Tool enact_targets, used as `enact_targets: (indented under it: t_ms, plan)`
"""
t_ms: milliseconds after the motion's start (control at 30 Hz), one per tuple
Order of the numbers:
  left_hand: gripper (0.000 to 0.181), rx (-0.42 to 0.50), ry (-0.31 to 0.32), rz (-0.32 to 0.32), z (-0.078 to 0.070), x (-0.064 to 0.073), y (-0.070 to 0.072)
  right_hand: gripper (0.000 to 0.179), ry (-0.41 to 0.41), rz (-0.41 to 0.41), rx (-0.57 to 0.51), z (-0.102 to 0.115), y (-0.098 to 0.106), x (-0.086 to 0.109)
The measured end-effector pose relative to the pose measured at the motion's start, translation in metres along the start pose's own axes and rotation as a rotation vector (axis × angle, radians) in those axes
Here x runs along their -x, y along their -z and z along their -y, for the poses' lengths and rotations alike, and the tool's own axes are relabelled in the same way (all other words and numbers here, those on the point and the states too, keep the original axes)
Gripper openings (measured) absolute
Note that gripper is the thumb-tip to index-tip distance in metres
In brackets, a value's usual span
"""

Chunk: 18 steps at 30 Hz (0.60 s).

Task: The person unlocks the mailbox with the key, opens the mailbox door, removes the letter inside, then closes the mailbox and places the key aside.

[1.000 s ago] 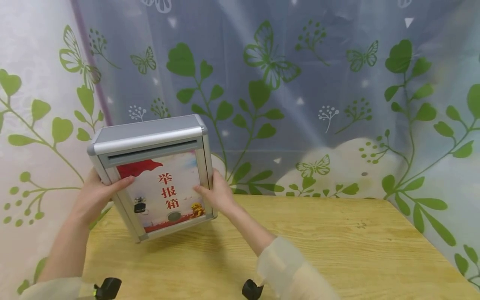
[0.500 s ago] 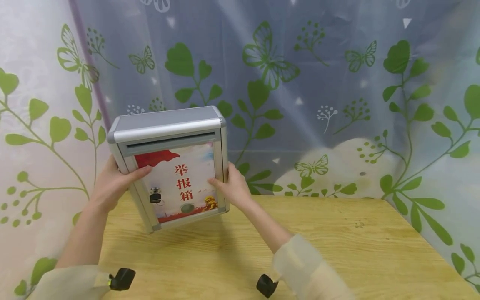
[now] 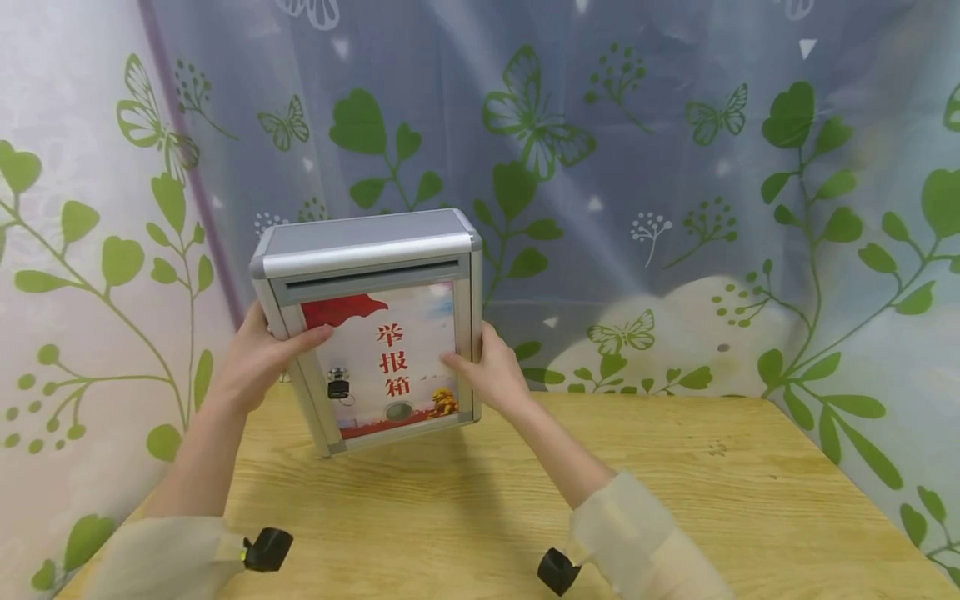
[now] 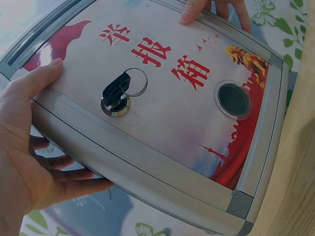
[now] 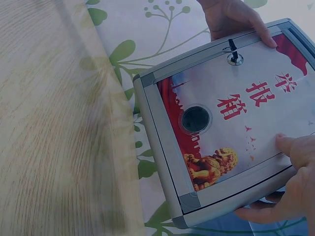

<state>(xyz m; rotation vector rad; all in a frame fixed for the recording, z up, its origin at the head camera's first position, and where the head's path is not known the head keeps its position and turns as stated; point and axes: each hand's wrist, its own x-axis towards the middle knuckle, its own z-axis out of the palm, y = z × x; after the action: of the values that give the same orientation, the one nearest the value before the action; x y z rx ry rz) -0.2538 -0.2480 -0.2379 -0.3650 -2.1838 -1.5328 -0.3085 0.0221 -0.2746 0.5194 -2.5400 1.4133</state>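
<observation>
A silver-framed report box (image 3: pixel 420 312) with red lettering and a slot along its upper front is held between both hands, tilted, its lower left corner lowest. My left hand (image 3: pixel 255 362) grips the left side, thumb on the front panel and fingers behind the edge. On the opposite side my right hand (image 3: pixel 497 373) grips the frame, its thumb also on the panel. A black-headed key (image 4: pixel 116 88) with a ring sits in the lock near the left edge. Lower on the front is a round dark window (image 5: pixel 195 119). The box's back is hidden.
Below the box lies a wood-grain table (image 3: pixel 637 475), with a shadow under the box. A curtain (image 3: pixel 600 208) printed with green leaves and butterflies hangs behind the table and at its sides. Black wrist cameras (image 3: pixel 268 550) show by both sleeves.
Both hands have carried the box to the right and slightly upward in the head view. It has turned a little more level, and both grips look the same.
</observation>
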Motion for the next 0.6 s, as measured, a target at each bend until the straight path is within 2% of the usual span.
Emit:
enact_targets:
  t_ms: [167,333,400,600]
  plan:
    - [0.069,0.042,-0.028,0.002,-0.001,-0.003,-0.009,0.060,-0.013,-0.007,-0.014,-0.003,0.008,0.002]
    - [0.060,0.082,-0.103,0.008,-0.002,-0.008,-0.019,0.060,-0.015,-0.013,-0.005,-0.008,0.017,0.005]
    - [0.059,0.093,-0.113,0.011,-0.003,-0.010,-0.023,0.059,-0.015,-0.021,-0.001,-0.010,0.021,0.006]
    - [0.073,0.074,-0.031,0.021,-0.006,-0.016,-0.035,0.055,-0.008,-0.046,-0.010,-0.013,0.035,0.009]
